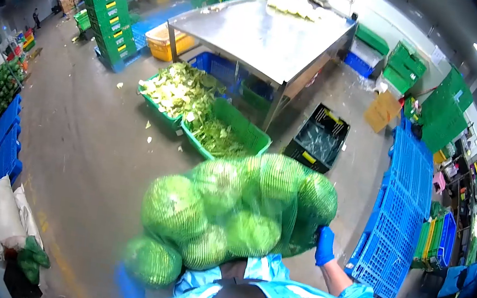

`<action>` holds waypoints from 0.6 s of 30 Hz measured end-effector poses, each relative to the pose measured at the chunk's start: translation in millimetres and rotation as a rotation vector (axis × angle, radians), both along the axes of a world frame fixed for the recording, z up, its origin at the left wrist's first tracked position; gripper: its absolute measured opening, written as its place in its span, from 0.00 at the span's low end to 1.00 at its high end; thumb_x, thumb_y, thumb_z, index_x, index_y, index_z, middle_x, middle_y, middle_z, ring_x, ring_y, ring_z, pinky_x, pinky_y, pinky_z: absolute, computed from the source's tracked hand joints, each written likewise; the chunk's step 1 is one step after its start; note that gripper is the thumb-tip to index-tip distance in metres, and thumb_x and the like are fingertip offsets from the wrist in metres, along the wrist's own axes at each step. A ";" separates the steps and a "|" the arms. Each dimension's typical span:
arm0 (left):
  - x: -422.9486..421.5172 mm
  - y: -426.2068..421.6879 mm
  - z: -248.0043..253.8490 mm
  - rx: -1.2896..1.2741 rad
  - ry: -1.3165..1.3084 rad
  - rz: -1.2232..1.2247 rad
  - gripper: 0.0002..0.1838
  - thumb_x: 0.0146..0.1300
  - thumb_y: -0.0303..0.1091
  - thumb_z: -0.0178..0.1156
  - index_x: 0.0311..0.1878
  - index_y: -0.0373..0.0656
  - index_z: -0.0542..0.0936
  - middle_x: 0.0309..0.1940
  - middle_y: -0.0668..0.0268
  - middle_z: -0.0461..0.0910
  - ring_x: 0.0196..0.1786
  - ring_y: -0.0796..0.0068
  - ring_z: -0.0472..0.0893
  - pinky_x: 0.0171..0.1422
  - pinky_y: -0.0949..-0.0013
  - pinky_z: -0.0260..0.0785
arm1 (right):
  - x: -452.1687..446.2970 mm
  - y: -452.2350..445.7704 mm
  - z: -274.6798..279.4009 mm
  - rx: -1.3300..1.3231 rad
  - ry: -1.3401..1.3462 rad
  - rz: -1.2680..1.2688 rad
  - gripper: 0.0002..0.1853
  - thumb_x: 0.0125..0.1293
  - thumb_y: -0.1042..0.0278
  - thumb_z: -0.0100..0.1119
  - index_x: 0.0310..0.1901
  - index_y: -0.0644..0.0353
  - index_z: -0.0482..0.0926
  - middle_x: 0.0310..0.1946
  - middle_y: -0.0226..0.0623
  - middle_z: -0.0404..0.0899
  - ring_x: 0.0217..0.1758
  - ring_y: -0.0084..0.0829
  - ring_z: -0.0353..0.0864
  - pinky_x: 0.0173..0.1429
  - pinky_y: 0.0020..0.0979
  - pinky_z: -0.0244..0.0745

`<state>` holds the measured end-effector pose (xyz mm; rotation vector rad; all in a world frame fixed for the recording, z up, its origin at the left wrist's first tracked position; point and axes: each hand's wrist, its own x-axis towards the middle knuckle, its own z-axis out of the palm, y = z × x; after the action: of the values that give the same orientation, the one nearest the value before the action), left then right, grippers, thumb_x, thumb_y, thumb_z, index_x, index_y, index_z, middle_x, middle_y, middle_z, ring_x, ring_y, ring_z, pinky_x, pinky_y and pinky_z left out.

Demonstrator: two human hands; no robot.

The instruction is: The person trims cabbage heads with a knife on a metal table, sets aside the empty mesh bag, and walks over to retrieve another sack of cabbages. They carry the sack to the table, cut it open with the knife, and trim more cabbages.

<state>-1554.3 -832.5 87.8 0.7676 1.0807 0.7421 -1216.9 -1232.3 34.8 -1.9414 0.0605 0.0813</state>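
Note:
A big green net sack of cabbages point(215, 215) lies across the front of my body, several round heads showing through the mesh. My right hand point(325, 246), in a blue glove, is closed on the sack's right end, its fingers partly behind the netting. Below the sack's left end is my left hand point(130, 290), also blue-gloved and blurred; its fingers are hidden. Just beyond the sack sit a green crate of leaf trimmings point(257, 139) and another crate heaped with pale leaves point(162, 113). A black crate point(292, 149) stands to their right.
A steel table point(252, 34) with pale cabbages point(295, 5) at its far edge stands ahead. Stacked green crates point(110, 26) are at the back left. Blue pallets point(392, 227) line the right. White sacks point(7, 216) lie at the left. A distant person point(36, 18) stands far left.

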 end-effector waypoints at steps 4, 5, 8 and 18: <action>48.6 82.9 -11.0 0.110 0.047 -0.118 0.21 0.68 0.47 0.50 0.52 0.40 0.78 0.49 0.61 0.80 0.49 0.66 0.79 0.56 0.60 0.71 | 49.1 58.3 -60.3 -0.006 -0.002 -0.037 0.16 0.67 0.65 0.45 0.24 0.62 0.75 0.18 0.26 0.66 0.24 0.19 0.64 0.27 0.31 0.58; 60.5 104.0 -14.6 0.113 0.037 -0.145 0.21 0.69 0.46 0.49 0.52 0.40 0.78 0.49 0.61 0.80 0.49 0.66 0.79 0.56 0.61 0.71 | 66.9 57.1 -104.0 -0.080 -0.051 0.010 0.16 0.67 0.65 0.45 0.24 0.62 0.75 0.18 0.26 0.67 0.24 0.19 0.64 0.27 0.31 0.58; 114.9 178.2 -22.3 0.075 0.068 -0.142 0.21 0.69 0.46 0.49 0.52 0.40 0.79 0.49 0.61 0.80 0.49 0.66 0.79 0.56 0.61 0.71 | 118.9 138.2 -119.7 -0.319 -0.081 0.082 0.14 0.65 0.67 0.45 0.24 0.66 0.71 0.21 0.51 0.73 0.23 0.40 0.73 0.28 0.41 0.62; 297.8 346.2 57.4 -0.101 0.396 -0.230 0.25 0.71 0.46 0.46 0.61 0.37 0.74 0.56 0.58 0.77 0.57 0.62 0.76 0.61 0.63 0.69 | 228.0 332.1 -51.8 -0.234 0.036 -0.025 0.15 0.59 0.62 0.47 0.25 0.67 0.75 0.16 0.46 0.71 0.20 0.32 0.70 0.27 0.42 0.61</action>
<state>-1256.5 -486.3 145.2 0.9571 1.3460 0.3431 -989.0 -900.2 -17.0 -2.1721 0.1229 0.0954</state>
